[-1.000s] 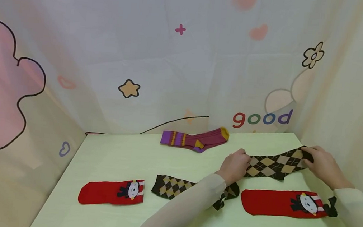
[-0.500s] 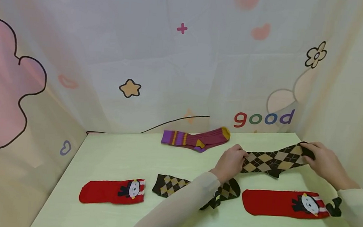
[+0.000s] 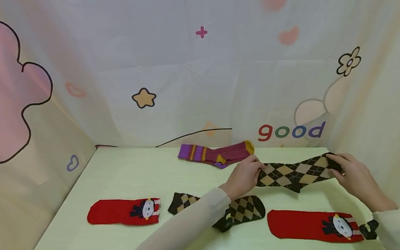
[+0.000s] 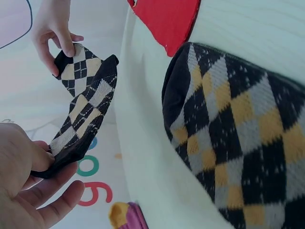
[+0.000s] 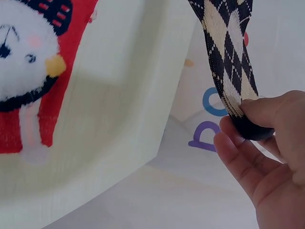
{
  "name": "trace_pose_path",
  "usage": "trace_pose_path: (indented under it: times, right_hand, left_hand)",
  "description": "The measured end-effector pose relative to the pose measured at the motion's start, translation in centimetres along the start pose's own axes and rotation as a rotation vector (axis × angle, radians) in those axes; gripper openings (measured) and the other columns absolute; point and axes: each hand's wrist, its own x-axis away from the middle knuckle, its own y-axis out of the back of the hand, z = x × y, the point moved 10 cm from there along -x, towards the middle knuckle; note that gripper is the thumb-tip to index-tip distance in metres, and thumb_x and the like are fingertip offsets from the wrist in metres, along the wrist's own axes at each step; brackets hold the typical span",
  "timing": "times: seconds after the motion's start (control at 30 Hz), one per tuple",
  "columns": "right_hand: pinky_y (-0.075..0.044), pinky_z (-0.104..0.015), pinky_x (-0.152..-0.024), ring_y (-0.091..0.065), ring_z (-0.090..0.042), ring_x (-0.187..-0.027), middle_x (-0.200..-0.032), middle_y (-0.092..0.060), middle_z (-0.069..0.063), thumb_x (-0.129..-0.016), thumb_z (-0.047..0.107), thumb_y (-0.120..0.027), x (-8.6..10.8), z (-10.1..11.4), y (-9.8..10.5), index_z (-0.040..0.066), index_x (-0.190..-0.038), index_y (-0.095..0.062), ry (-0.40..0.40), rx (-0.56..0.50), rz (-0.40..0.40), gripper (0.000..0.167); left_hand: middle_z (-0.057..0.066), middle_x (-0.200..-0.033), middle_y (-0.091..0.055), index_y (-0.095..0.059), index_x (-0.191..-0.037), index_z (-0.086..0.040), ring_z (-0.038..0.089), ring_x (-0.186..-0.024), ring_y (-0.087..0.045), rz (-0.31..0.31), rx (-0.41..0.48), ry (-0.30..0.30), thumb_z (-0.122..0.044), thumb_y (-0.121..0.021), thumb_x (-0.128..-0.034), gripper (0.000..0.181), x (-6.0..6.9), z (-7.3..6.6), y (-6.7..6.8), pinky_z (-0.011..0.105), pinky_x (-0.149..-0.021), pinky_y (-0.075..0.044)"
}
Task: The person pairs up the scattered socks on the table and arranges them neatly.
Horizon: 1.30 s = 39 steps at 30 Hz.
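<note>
In the head view a brown, tan and grey argyle sock (image 3: 290, 174) is stretched above the table's right back part, its heel hanging down. My left hand (image 3: 243, 175) pinches the sock's left end between thumb and fingers. My right hand (image 3: 361, 179) grips its black right end, also seen in the right wrist view with the thumb (image 5: 267, 109) on top. A second argyle sock (image 3: 248, 210) lies on the table under my left forearm, which hides its middle. To its right lies a red sock (image 3: 298, 224) with a white animal face.
Another red sock (image 3: 114, 212) with the same face lies at the left of the pale green table (image 3: 128, 174). A purple and mustard sock (image 3: 233, 153) rests against the back curtain (image 3: 190, 68). Patterned cloth also stands at both sides.
Both hands have raised the argyle sock a little; the left hand has moved leftward and up with its end. The socks on the table stay where they were.
</note>
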Motion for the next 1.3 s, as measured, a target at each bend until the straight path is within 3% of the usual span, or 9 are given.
trace_pose_path:
  times: [0.2, 0.47, 0.83, 1.07, 1.3]
  right_hand:
    - [-0.054, -0.064, -0.074, -0.063, -0.047, -0.096, -0.119, -0.058, -0.031, -0.08, -0.008, -0.08, -0.1, 1.6, 0.8, -0.012, -0.127, -0.062, 0.064, 0.004, -0.052, 0.05]
    - [-0.056, -0.055, -0.064, -0.065, -0.04, -0.085, -0.112, -0.062, -0.03, -0.075, -0.009, -0.084, -0.3, 3.8, 1.0, -0.011, -0.123, -0.065, 0.147, 0.01, -0.094, 0.052]
    - [-0.051, -0.027, -0.051, -0.058, -0.015, -0.063, -0.115, -0.063, -0.022, -0.07, -0.009, -0.088, -0.9, 7.1, 1.3, -0.008, -0.124, -0.066, 0.248, -0.032, -0.141, 0.058]
    - [-0.05, -0.025, -0.05, -0.053, -0.01, -0.063, -0.115, -0.063, -0.02, -0.068, -0.011, -0.088, -1.1, 9.1, 1.6, -0.007, -0.123, -0.067, 0.294, -0.07, -0.15, 0.059]
    - [-0.056, -0.032, -0.055, -0.063, -0.022, -0.077, -0.116, -0.064, -0.021, -0.07, -0.012, -0.086, -1.5, 11.1, 1.6, -0.006, -0.123, -0.067, 0.307, -0.081, -0.115, 0.057]
  left_hand:
    - [0.003, -0.107, -0.064, -0.078, -0.113, -0.009, 0.009, -0.093, -0.065, -0.03, 0.04, -0.048, -0.005, -0.062, -0.1015, 0.02, 0.4, 0.1, 1.4, 0.007, -0.081, -0.048]
    - [0.004, -0.109, -0.066, -0.078, -0.111, -0.007, 0.012, -0.097, -0.067, -0.072, 0.053, -0.048, -0.004, -0.066, -0.0999, 0.017, 1.7, 0.8, 3.4, 0.01, -0.087, -0.05]
    - [0.005, -0.11, -0.069, -0.078, -0.109, -0.006, 0.016, -0.099, -0.067, -0.157, 0.104, -0.067, -0.002, -0.066, -0.0987, 0.016, 3.9, 2.7, 6.0, 0.019, -0.087, -0.054]
    - [0.005, -0.109, -0.069, -0.077, -0.107, -0.004, 0.017, -0.098, -0.068, -0.181, 0.127, -0.076, 0.0, -0.067, -0.098, 0.015, 4.9, 3.4, 7.5, 0.022, -0.088, -0.055]
    - [0.006, -0.109, -0.07, -0.078, -0.108, -0.004, 0.019, -0.1, -0.069, -0.165, 0.128, -0.063, 0.001, -0.067, -0.0972, 0.016, 6.2, 4.2, 8.8, 0.027, -0.089, -0.057]
